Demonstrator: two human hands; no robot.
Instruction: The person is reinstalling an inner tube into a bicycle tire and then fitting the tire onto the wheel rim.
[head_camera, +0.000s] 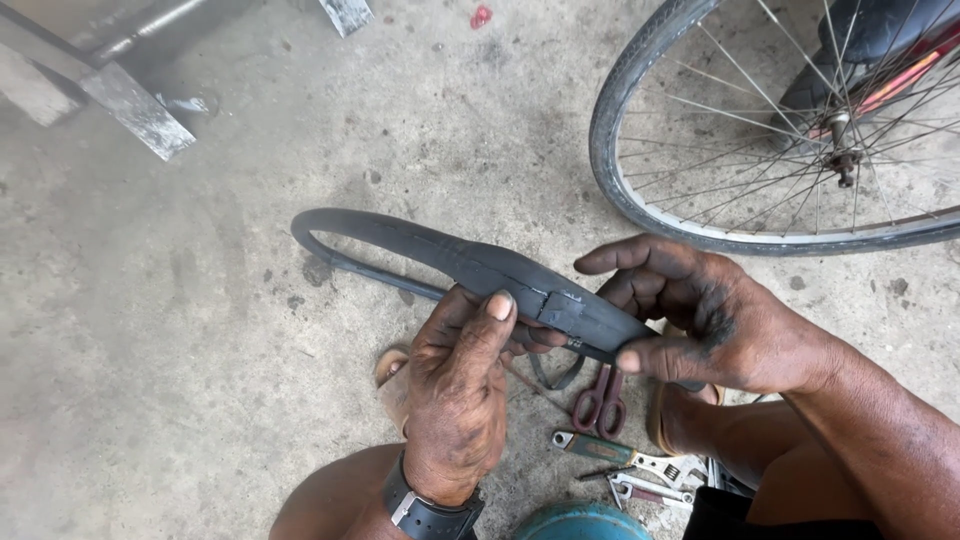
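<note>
Head view looks down on two hands holding a black inner tube (470, 262) above a concrete floor (200, 300). Left hand (455, 385) grips the tube from below, thumb pressed on top just beside a dark patch (562, 305). Right hand (700, 325) pinches the tube's other side of the patch between thumb and fingers — index finger stretched out over it. The tube's far end loops out to the left, clear of the floor or resting on it, cannot tell. Below the hands lie red scissors (600, 400) and a wrench (650, 465). A bicycle wheel (640, 130) stands upper right, well apart from the tube.
</note>
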